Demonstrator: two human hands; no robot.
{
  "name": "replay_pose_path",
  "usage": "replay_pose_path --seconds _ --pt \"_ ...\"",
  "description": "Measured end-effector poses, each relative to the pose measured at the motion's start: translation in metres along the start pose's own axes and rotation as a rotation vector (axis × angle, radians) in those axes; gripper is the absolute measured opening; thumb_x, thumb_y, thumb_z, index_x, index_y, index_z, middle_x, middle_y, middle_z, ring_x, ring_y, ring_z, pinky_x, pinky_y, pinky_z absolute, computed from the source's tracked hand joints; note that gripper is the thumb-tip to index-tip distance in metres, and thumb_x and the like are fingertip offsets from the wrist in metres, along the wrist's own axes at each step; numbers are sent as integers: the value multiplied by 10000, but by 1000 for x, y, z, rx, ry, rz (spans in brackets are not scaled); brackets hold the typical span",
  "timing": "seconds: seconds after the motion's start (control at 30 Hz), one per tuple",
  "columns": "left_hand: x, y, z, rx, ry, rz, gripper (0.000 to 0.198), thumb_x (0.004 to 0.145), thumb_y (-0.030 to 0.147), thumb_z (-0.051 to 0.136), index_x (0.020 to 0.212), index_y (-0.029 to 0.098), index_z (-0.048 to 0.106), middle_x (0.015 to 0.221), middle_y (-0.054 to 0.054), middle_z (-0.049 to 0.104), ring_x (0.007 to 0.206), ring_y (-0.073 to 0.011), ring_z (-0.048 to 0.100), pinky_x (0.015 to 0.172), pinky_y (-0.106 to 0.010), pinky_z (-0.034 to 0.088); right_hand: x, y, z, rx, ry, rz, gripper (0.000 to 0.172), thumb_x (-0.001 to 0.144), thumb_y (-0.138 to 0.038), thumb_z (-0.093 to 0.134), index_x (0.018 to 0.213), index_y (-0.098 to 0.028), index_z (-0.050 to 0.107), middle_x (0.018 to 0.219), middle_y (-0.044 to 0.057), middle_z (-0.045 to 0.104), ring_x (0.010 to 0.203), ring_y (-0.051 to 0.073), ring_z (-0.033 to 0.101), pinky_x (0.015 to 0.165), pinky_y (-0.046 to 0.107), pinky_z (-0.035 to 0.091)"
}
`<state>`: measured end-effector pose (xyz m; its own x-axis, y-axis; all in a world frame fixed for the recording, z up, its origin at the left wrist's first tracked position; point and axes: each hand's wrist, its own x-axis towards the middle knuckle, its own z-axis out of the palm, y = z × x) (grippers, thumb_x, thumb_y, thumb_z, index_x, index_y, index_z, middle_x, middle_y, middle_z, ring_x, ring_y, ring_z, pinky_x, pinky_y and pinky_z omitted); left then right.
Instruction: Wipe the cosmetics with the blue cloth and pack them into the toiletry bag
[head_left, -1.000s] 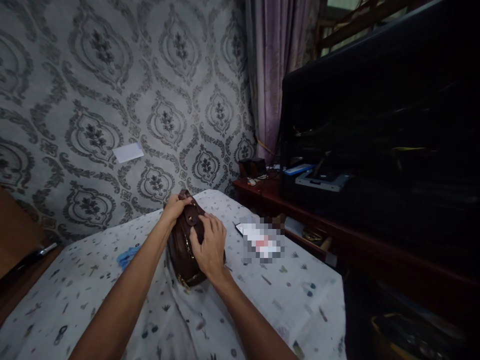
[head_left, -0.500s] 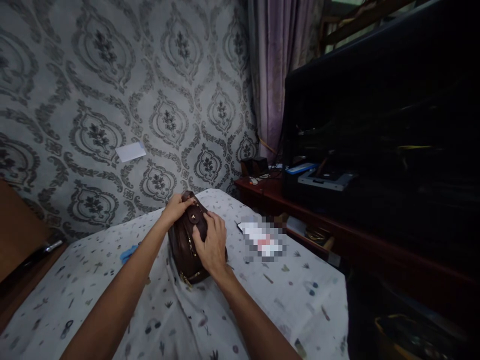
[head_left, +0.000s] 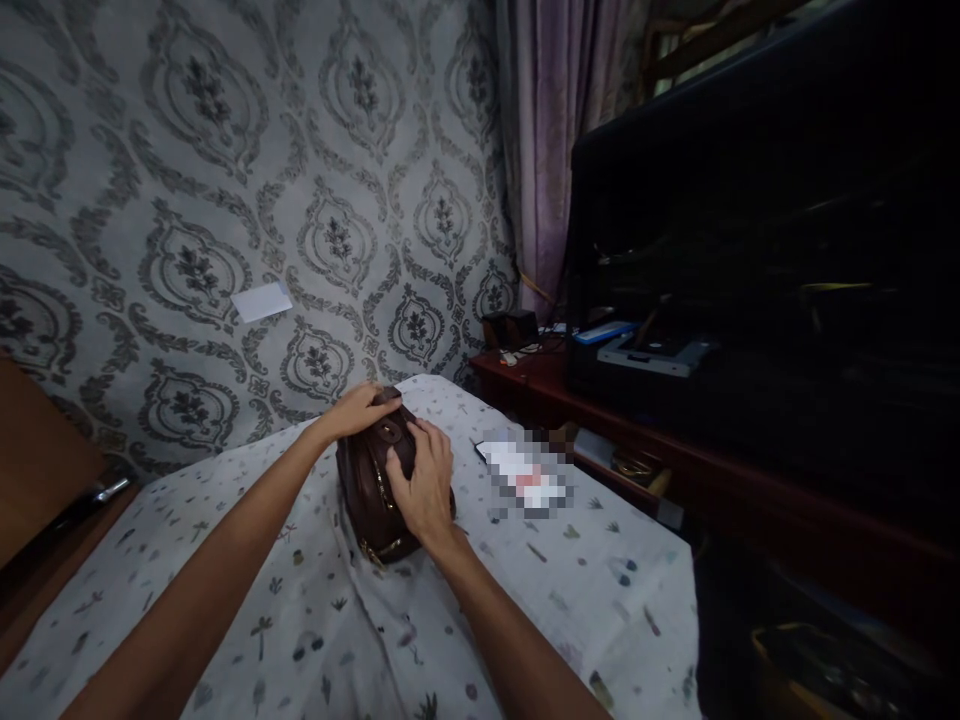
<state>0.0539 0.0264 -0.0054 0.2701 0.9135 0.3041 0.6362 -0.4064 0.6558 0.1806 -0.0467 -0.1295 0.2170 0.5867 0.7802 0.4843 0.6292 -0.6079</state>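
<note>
A dark brown leather handbag (head_left: 361, 480) with gold zippers rests on the white patterned bed sheet (head_left: 360, 630). My left hand (head_left: 358, 410) lies over the top of the bag near its flap, thumb pointing right, its other fingers partly hidden behind the top edge. On the bag's right side, my right hand (head_left: 426, 482) grips it, thumb across the front and fingers along the side. Gold zipper pulls (head_left: 371, 553) hang at the bag's lower front. What is inside the bag cannot be seen.
To the right of the bag lies a flat item, blurred out (head_left: 525, 475). A dark red desk (head_left: 517, 375) with an open drawer (head_left: 622, 470) and a large black screen (head_left: 735, 240) stands at the right. Patterned wallpaper (head_left: 337, 240) rises behind the bed; a brown box (head_left: 41, 450) sits far left.
My left hand has shifted slightly right over the bag's top, covering the strap that showed earlier. The left forearm has swung lower and now hides a blue item. The right hand has stayed in place.
</note>
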Motion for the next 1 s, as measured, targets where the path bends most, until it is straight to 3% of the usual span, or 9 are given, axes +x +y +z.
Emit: replay_pose_path --seconds 0.1,0.3,0.47,0.63,0.77,0.9,1.0 --pt "-1 -7 -3 -81 -22 -76 402 659 557 743 569 190 604 572 -12 599 603 -198 569 581 -285 440 0 1 1 1 5 9 415 916 -304 510 1292 -134 560 1291 170 580 1258 285 479 1076 516 407" --pt "-7 -9 -3 -236 12 -138 482 651 634 714 658 156 651 614 -42 662 560 -170 597 567 -288 496 0 1 1 6 0 18 398 924 -331 519 1260 -126 572 1281 173 587 1245 283 488 1067 502 414" --pt "-13 -5 1 -246 5 -113 439 618 583 772 646 158 663 615 -38 672 595 -191 620 582 -296 507 1 0 0 -3 2 3 449 913 -283 499 1337 -140 535 1288 160 583 1242 282 484 1060 504 418" --pt "-15 0 -2 -203 38 -41 353 651 517 752 701 175 681 655 -5 663 657 -184 615 645 -278 489 0 2 2 -24 3 -34 389 913 -273 505 1271 -162 609 1298 156 572 1258 284 471 1065 508 425" --pt "-12 5 -3 -174 90 22 320 616 445 778 803 191 729 801 -20 722 820 -216 641 741 -275 490 -6 2 4 -39 25 -42 401 931 -273 477 1299 -165 593 1365 167 543 1310 292 447 1100 544 396" --pt "-8 2 4 -168 114 -1 289 619 461 746 663 178 711 666 -19 691 686 -202 614 652 -276 463 -18 0 6 -72 46 -5 475 958 -306 456 1399 -133 485 1483 205 436 1403 311 373 1126 575 369" --pt "-5 -5 11 -187 194 -49 324 651 490 708 593 175 661 568 -5 637 577 -172 560 576 -265 417 -24 0 7 -80 52 -6 458 972 -303 451 1393 -128 487 1488 217 430 1412 308 374 1122 576 380"
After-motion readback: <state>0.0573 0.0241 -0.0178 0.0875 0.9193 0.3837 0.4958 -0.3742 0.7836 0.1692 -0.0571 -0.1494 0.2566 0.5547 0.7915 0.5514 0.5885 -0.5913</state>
